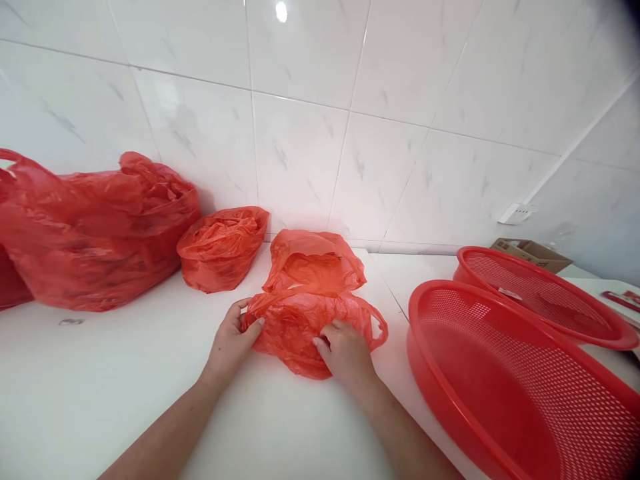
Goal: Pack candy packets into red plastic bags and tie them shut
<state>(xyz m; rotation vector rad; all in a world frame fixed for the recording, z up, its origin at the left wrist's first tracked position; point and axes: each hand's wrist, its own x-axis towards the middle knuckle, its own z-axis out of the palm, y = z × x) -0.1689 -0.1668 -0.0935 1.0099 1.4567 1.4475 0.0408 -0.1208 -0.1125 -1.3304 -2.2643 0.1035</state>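
Note:
In the middle of the table a thin red plastic bag [295,333] lies with its mouth spread and a loop handle sticking out to the right. My left hand [234,340] grips the bag's left edge, thumb on top and fingers behind the film. At the bag's right side, my right hand [346,347] has curled fingers closed on the crumpled film; the fingertips are partly hidden. Just behind, touching the far edge of this bag, stands another red plastic bag [317,257] with its top gaping toward me.
To the left stand a smaller bunched red bag [223,257] and a large full red bag [100,233]. At right are a big red perforated basket [425,320], a second red basket [620,333] and a cardboard box [537,253]. A tiled wall [300,147] closes off the white table's back.

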